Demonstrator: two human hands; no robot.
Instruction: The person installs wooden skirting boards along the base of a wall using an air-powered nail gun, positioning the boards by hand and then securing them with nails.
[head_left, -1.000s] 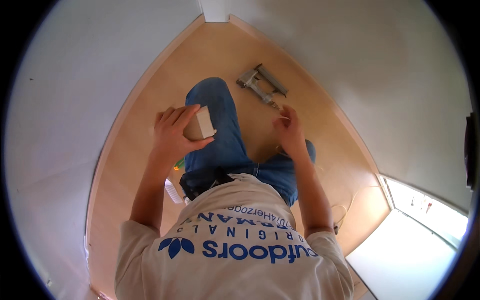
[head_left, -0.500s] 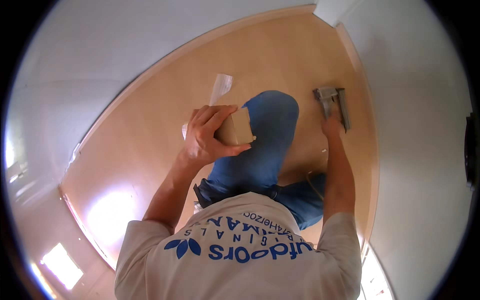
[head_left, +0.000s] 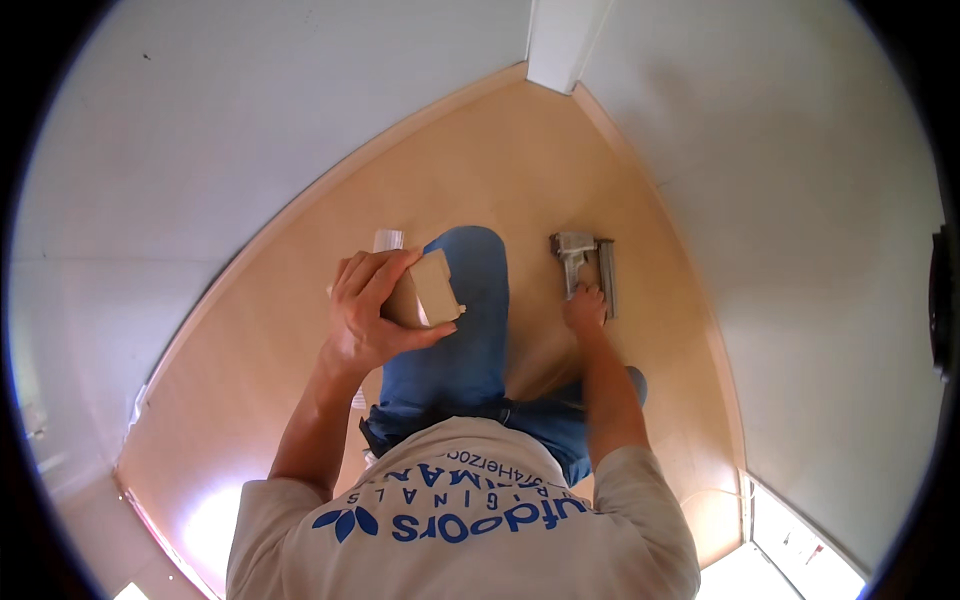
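My left hand is closed round a small brown cardboard box, thumb along its near side and fingers over the far edge. The box is held above my bent left knee. Down on the floor to the right, a grey nail gun with a long dark magazine lies by the right wall. My right hand reaches to it, fingers curled at the lower end of its handle. Part of that grip is hidden by the hand itself.
White strips, one a pale strip, lie on the wooden floor by my left hand. Grey walls with a wooden skirting board meet at a white corner post. A thin hose runs at lower right.
The view has shifted, so floor, nail gun and body appear further left and lower. My left hand still holds the box; my right hand stays at the nail gun's handle, less blurred.
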